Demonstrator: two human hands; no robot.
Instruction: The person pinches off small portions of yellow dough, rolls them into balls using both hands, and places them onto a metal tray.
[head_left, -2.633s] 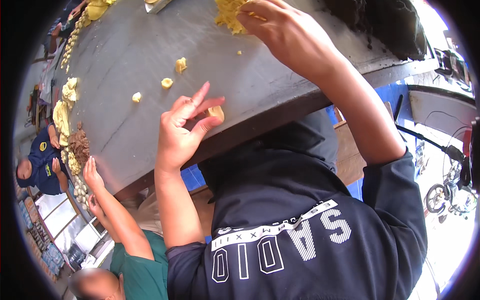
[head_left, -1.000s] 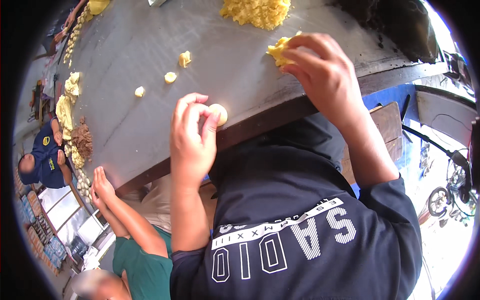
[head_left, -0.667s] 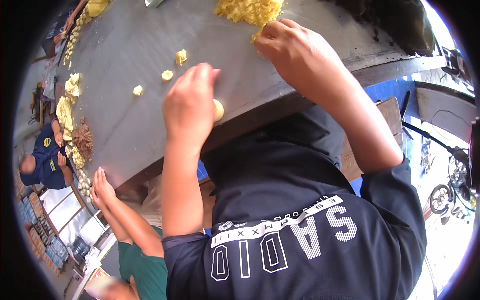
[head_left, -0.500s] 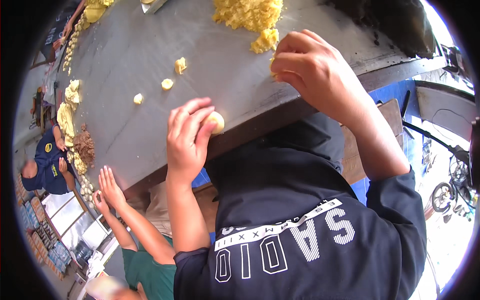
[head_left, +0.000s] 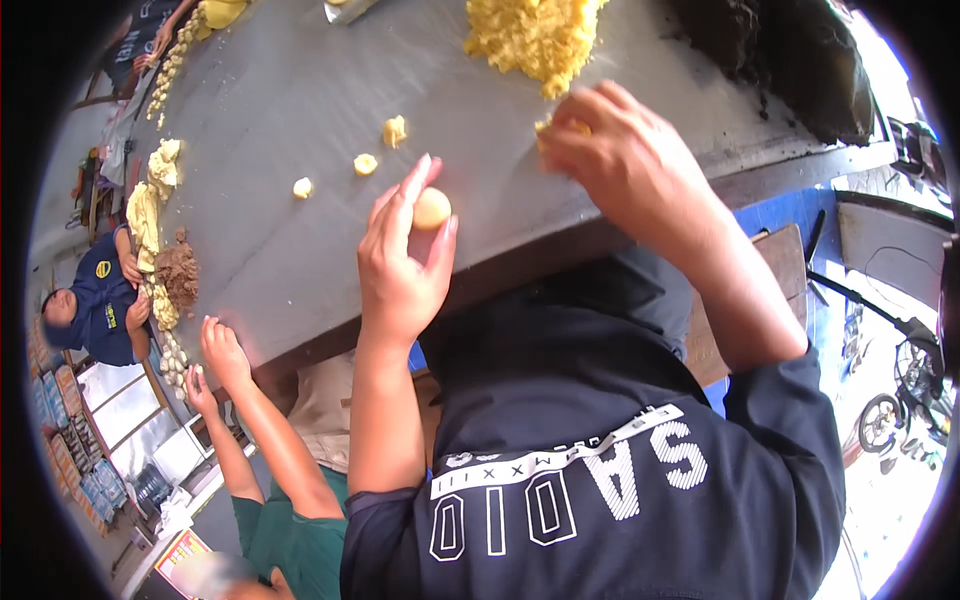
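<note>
Your left hand [head_left: 400, 262] held a ball [head_left: 432, 208], smooth and pale yellow, near the front edge of the desk [head_left: 255, 110]; the ball sat between the thumb and the other fingers, which were rather straight and lay along its side. Your right hand [head_left: 635, 155] was to the right of it, well apart from the ball, and its fingers were bent and grasping a yellow lump [head_left: 581, 127], of which only a small part could be seen, because the fingers covered it and were a little blurred. Just beyond this hand lay the yellow heap [head_left: 530, 35], rough and crumbly on the desk. Three small pieces of dough lay in a slanting row: the first piece [head_left: 395, 131] beyond the tips of your left fingers, the second piece [head_left: 365, 164] near it, and the third piece [head_left: 302, 187] more to the left. On the far right a black sheet [head_left: 805, 75] lay in folds on the desk. At the left side there was a brown heap [head_left: 178, 272], with yellow dough [head_left: 143, 218] just beside it, and a person in green [head_left: 290, 535] had both hands near the desk edge.
</note>
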